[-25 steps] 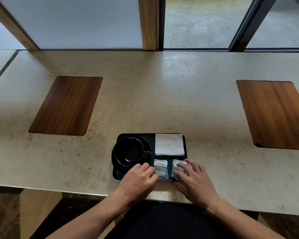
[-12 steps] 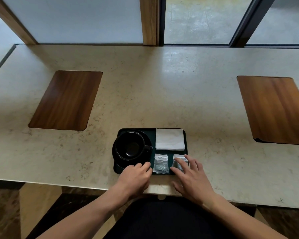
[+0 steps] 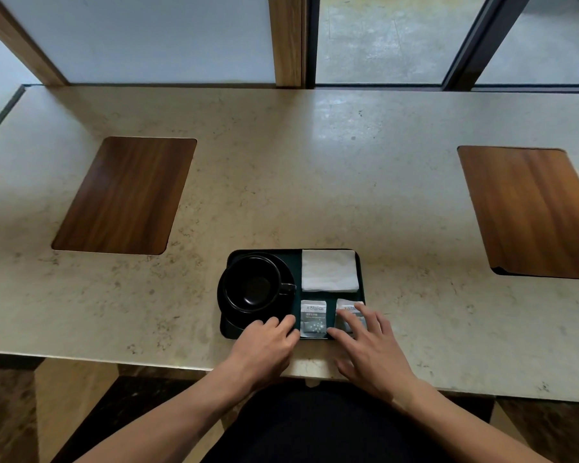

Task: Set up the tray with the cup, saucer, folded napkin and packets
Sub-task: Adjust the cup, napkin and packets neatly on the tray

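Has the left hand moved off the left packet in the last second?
Yes. The left hand slid left, off the left packet, toward the saucer.

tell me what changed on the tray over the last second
Little. The left hand drew back off the left packet, leaving it uncovered; its fingertips now sit at that packet's near corner. The right hand keeps its fingers on the right packet. Cup, napkin and tray stayed put.

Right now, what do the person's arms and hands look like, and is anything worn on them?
Both forearms are bare, with no sleeves in view. The left hand and right hand show no gloves, rings, watch or bracelet. Between the arms, dark clothing covers the person's body.
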A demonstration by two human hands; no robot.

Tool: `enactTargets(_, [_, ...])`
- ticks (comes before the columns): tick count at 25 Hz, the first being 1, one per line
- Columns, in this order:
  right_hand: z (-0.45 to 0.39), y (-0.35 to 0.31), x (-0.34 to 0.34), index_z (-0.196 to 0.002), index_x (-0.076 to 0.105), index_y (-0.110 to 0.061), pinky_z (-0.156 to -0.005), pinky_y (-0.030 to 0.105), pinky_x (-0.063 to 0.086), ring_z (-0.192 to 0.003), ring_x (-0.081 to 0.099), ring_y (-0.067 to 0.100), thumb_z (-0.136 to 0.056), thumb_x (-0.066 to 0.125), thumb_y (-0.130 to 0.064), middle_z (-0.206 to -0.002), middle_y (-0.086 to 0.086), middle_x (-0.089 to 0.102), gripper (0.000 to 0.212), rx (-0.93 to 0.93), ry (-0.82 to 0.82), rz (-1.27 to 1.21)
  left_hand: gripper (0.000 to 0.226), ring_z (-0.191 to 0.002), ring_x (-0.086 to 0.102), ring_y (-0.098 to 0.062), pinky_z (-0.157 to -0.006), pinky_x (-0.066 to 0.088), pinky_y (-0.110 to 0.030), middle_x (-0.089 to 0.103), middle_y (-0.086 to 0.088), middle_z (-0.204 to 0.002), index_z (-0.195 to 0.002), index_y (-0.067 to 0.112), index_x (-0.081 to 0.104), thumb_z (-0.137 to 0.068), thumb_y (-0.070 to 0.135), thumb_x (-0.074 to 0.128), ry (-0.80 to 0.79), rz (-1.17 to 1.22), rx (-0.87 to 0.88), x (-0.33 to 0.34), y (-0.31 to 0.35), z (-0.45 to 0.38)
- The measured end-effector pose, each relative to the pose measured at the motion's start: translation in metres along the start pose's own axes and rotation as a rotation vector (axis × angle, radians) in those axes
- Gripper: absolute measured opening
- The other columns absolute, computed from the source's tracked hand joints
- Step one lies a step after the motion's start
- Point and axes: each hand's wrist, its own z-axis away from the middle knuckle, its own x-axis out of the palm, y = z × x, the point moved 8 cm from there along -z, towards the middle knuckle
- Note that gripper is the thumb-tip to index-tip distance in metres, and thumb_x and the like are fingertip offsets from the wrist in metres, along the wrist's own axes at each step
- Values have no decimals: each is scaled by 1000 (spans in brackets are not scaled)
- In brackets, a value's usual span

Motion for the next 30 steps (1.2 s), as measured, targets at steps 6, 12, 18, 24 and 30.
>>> enactTargets(6, [-2, 0, 0, -117, 64, -28, -95, 50, 46, -125, 49, 38, -64, 75, -47, -131, 8, 58, 57, 9, -11, -19, 38, -99, 54, -29, -70, 45, -39, 38, -12, -140, -130, 10, 42, -95, 23, 43, -9, 17, -3, 2, -2, -1])
enactTargets(12, [-22, 10, -10, -132, 53, -23, -105, 49, 34, -137, 33, 34, -83, 59, -47, -144, 5, 47, 55, 85, -17, -36, 35, -88, 63, -29, -60, 50, -41, 42, -9, -136, -129, 7, 44, -96, 19, 38, -18, 70, -57, -6, -5, -10])
enactTargets(18, [-49, 14, -10, -145, 32, -33, -113, 47, 16, -144, 5, 31, -88, 40, -55, -156, -1, 22, 61, 108, -36, -146, 27, -86, 65, -33, -63, 50, -42, 46, -9, -135, -115, 9, 53, -97, 22, 39, -34, 99, -73, -10, -5, -11])
enactTargets(24, [-61, 13, -4, -135, 43, -35, -112, 47, 14, -143, 5, 33, -85, 40, -62, -155, 1, 23, 58, 84, -79, -118, 26, -83, 65, -32, -60, 46, -39, 48, -7, -133, -110, 10, 54, -97, 26, 38, -17, 108, -66, -8, -7, -13])
enactTargets(30, [-59, 9, 2, -134, 44, -35, -112, 47, 15, -143, 7, 33, -84, 42, -63, -154, 1, 26, 57, 63, -71, -134, 29, -84, 66, -31, -63, 53, -41, 48, -7, -135, -113, 11, 54, -97, 28, 37, 9, 127, -58, -5, -9, -14])
